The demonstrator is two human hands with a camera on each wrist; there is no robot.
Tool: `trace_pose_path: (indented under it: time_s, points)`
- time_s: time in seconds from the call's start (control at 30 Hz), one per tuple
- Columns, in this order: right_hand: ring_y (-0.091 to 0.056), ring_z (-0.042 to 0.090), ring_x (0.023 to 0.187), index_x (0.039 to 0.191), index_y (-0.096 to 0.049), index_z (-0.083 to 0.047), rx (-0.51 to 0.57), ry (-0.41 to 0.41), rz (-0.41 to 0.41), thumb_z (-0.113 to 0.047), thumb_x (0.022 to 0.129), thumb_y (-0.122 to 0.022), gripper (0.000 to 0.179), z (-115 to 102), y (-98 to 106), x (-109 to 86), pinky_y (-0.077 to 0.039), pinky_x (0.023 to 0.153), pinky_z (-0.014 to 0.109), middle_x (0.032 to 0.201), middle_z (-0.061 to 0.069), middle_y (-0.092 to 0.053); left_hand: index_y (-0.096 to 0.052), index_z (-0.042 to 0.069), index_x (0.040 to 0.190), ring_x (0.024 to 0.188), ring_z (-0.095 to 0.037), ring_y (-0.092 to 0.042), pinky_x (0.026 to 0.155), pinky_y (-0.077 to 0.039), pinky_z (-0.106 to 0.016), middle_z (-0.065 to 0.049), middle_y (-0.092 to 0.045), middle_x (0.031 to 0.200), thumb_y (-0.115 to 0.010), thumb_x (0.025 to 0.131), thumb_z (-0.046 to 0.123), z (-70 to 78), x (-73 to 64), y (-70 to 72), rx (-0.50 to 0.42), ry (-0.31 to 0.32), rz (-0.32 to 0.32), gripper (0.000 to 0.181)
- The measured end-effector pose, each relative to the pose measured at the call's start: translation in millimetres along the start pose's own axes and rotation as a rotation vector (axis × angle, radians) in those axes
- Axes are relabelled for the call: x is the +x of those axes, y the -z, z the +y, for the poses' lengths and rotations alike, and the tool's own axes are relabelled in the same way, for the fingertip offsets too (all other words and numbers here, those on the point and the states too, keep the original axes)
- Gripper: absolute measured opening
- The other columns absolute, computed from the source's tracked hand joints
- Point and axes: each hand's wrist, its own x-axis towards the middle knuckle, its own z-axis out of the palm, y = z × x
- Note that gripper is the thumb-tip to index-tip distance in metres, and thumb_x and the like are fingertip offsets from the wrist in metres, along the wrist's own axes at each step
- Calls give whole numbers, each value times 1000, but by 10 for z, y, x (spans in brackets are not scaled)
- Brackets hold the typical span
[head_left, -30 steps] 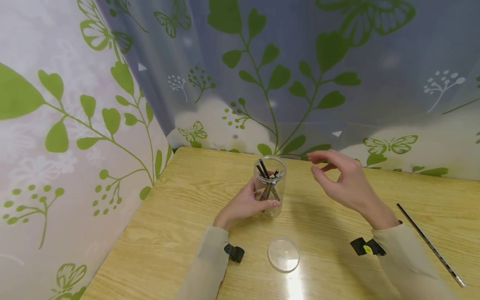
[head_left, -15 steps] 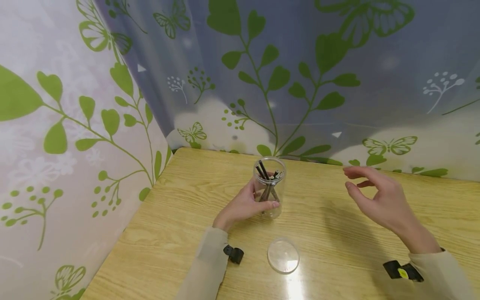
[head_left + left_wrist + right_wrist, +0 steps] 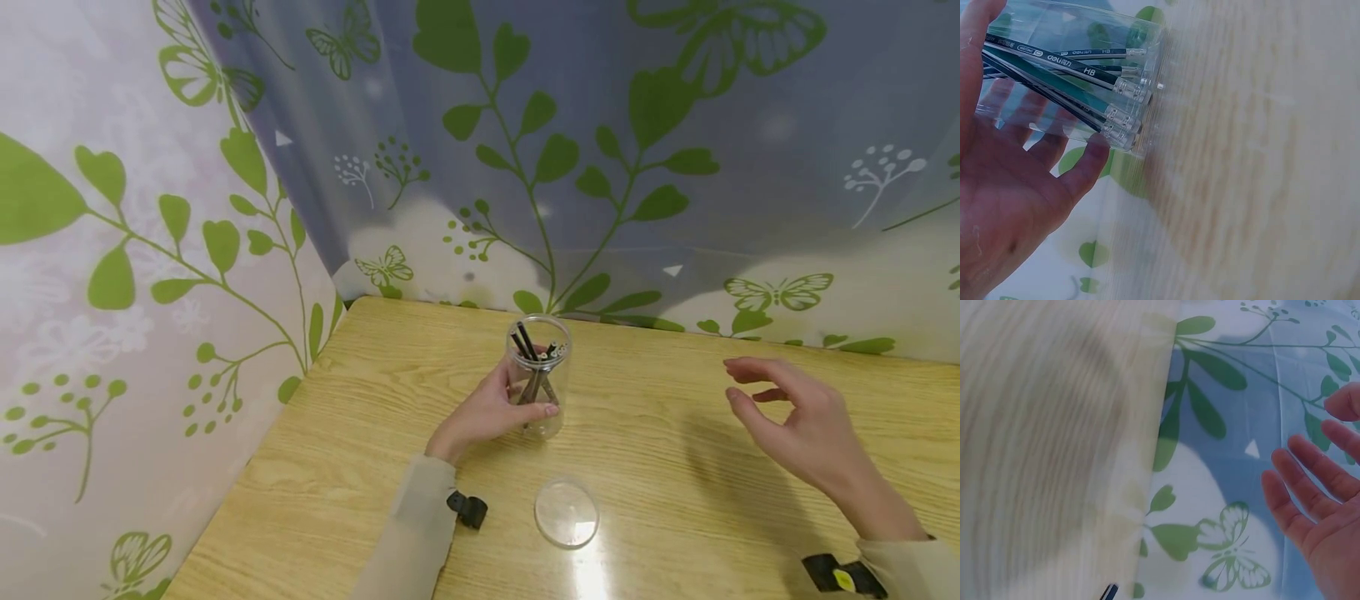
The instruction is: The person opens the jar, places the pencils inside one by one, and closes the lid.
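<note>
My left hand (image 3: 491,407) grips a clear plastic jar (image 3: 551,425), which stands upright and uncovered on the table. Inside lean several dark pencils (image 3: 527,340). The left wrist view shows the pencils (image 3: 1063,61) with HB lettering, their eraser ends at the jar's bottom, and the fingers of my left hand (image 3: 1029,187) round the wall. My right hand (image 3: 806,425) hovers above the table at the right, fingers bent, holding nothing. In the right wrist view, the end of a dark pencil (image 3: 1109,592) shows below my right hand (image 3: 1329,519).
A round clear lid (image 3: 567,513) lies flat on the wood-grain table (image 3: 645,550), in front of the jar. A patterned curtain (image 3: 465,192) hangs behind the table's back edge, and another printed sheet (image 3: 150,350) borders the left side.
My right hand has moved right and toward me, away from the jar. The arm now covers the pencil that lay at the right. My left hand and the jar stay put.
</note>
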Motion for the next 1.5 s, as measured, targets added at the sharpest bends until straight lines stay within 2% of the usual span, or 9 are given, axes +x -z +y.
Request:
trace_pose_path:
  time_s: [0.27, 0.5, 0.67, 0.8, 0.9, 0.93, 1.2, 1.33, 1.5]
  points:
    - [-51, -24, 101, 122, -71, -10, -62, -127, -39, 0, 83, -79, 41, 118, 113, -154, -44, 74, -1, 113, -37, -58, -37, 52, 148, 149, -25, -40, 122, -30, -58, 8, -46, 157, -82, 88, 33, 2, -4, -2, 0, 10, 7, 78]
    - [-34, -34, 97, 129, -66, -5, -173, -276, -196, -20, 90, -80, 44, 271, 233, -258, -43, 64, 5, 118, 23, -71, -36, 52, 150, 151, -24, -38, 124, -28, -57, 4, -45, 159, -83, 86, 35, -1, 4, -2, -4, 32, 14, 82]
    - [-29, -35, 97, 132, -63, -5, -204, -352, -258, -27, 94, -76, 46, 399, 304, -342, -47, 61, 12, 118, 28, -70, -35, 51, 152, 152, -25, -36, 124, -27, -59, 7, -44, 160, -83, 87, 36, -8, -3, 1, -4, 37, 9, 82]
    - [-63, 3, 101, 134, -61, -1, -250, -406, -316, -32, 97, -72, 49, 501, 358, -414, -56, 64, 34, 118, 33, -67, -35, 50, 152, 152, -28, -36, 123, -28, -60, 9, -44, 160, -82, 87, 37, -2, -5, -1, -5, 39, 8, 82]
    - [-63, 50, 99, 132, -59, 4, -301, -439, -362, -33, 98, -69, 51, 584, 395, -465, -56, 65, 52, 117, 37, -65, -36, 55, 148, 151, -29, -37, 122, -29, -61, 12, -44, 159, -82, 87, 38, 2, -5, -1, -4, 39, 11, 79]
    - [-63, 53, 97, 131, -59, 6, -316, -454, -382, -32, 99, -68, 51, 615, 412, -478, -55, 65, 56, 115, 38, -64, -36, 56, 147, 151, -30, -37, 122, -30, -61, 13, -45, 158, -83, 87, 37, 3, -5, 0, -2, 38, 13, 78]
    - [-69, 32, 70, 119, -57, 17, -401, -494, -614, -13, 92, -72, 43, 875, 580, -512, -52, 54, 40, 87, 24, -67, -37, 54, 148, 148, -27, -41, 122, -31, -58, 7, -47, 157, -83, 87, 35, 1, -2, -7, 3, 39, 20, 79]
    - [-64, 24, 66, 117, -58, 16, -413, -486, -640, -4, 87, -72, 38, 931, 590, -532, -47, 53, 37, 81, 11, -66, -36, 48, 153, 149, -26, -40, 123, -29, -58, 5, -46, 158, -83, 86, 37, 7, -4, -9, 4, 47, 20, 82]
    - [-62, 22, 64, 118, -58, 15, -407, -484, -658, -2, 87, -71, 37, 937, 575, -531, -47, 52, 36, 79, 10, -68, -35, 53, 150, 148, -27, -41, 121, -31, -60, 3, -45, 158, -83, 86, 37, 4, -4, -3, -7, 50, 17, 81]
